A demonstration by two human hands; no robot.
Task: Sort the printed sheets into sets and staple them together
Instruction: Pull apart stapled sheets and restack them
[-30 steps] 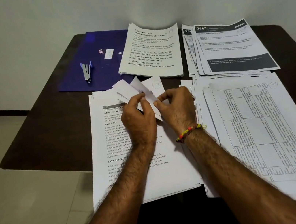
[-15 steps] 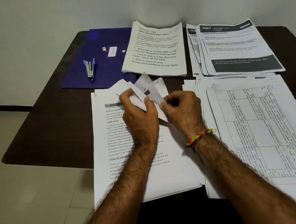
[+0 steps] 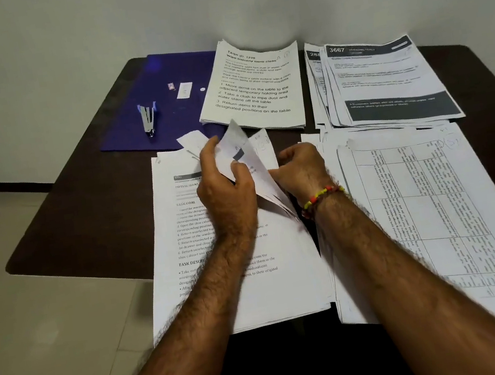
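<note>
The left hand (image 3: 224, 190) is grasping a small bundle of sheets (image 3: 245, 162), and the right hand (image 3: 299, 168) is pinching its right edge. The bundle is hovering over the front stack (image 3: 244, 284); the stapler (image 3: 148, 120) is lying well behind it.

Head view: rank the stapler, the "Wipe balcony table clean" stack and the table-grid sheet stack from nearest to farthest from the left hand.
From the left hand:
1. "Wipe balcony table clean" stack, ahead and slightly right.
2. Stapler, ahead-left on the purple folder.
3. Table-grid sheet stack, off to the right, past the right hand.
</note>
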